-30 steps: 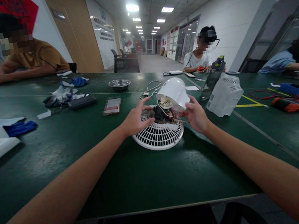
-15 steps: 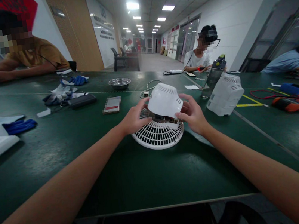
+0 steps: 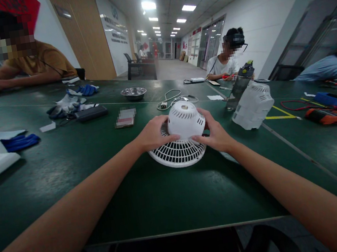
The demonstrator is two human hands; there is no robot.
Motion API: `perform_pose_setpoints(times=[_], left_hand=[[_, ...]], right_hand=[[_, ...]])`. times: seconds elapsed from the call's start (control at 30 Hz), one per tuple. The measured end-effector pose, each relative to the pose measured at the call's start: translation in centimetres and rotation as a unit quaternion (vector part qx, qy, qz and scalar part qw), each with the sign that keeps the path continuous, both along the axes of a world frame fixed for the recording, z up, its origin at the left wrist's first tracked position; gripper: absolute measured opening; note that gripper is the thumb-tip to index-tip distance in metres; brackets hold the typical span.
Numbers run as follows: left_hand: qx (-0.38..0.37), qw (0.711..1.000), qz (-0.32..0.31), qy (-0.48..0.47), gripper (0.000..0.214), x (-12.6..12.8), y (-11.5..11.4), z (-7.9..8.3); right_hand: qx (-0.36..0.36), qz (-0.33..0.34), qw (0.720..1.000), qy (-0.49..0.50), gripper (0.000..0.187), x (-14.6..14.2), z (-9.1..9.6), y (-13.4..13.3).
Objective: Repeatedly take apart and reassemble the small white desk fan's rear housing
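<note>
- White domed plastic motor cover (image 3: pixel 186 120), slotted with vents, sits upright on the middle of a round white plastic fan grille (image 3: pixel 177 154), a little beyond the tabletop's centre.
- Left hand (image 3: pixel 152 133) wraps the cover's left flank, its grip closed on the shell with the thumb across the front.
- Right hand (image 3: pixel 216 133) mirrors it on the right flank, grip likewise closed on the shell. Holding it from both sides probably keeps the dome centred and level on the grille.
- The grille lies flat on the tabletop, which likely gives the dome a steady base.
- The dark green tabletop (image 3: pixel 135 199) is matte and wide, with yellow tape lines at the right.
- A second white vented plastic housing (image 3: pixel 251 106) stands just right of the hands, with a dark bottle (image 3: pixel 240 82) behind it and a white cable (image 3: pixel 172 98) beyond the fan.
- Farther off lie a steel bowl (image 3: pixel 133 92), blue gloves (image 3: pixel 19 142) and an orange tool (image 3: pixel 327 116).
- Other people sit at the tabletop's far sides, and a long corridor with ceiling lights runs behind them.
</note>
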State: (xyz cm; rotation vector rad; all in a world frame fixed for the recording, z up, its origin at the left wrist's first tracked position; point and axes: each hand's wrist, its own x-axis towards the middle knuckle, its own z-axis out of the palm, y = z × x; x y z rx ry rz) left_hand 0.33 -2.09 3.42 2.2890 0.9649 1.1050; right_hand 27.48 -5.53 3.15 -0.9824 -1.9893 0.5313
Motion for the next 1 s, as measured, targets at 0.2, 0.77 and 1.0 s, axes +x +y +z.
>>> perform_pose_setpoints(times=[0.2,0.77,1.0], left_hand=[[0.053,0.995,0.002,0.089,0.057,-0.1,-0.3,1.0],[0.042,0.981,-0.008,0.191,0.075,0.1,-0.8,1.9],[0.032,0.982,0.005,0.186,0.078,0.1,-0.9,1.8]], right_hand=[[0.032,0.008,0.999,-0.001,0.089,0.2,0.2,-0.1],[0.002,0.008,1.0,-0.014,0.092,0.1,0.4,-0.4],[-0.043,0.034,0.998,0.021,0.088,0.1,0.7,-0.4]])
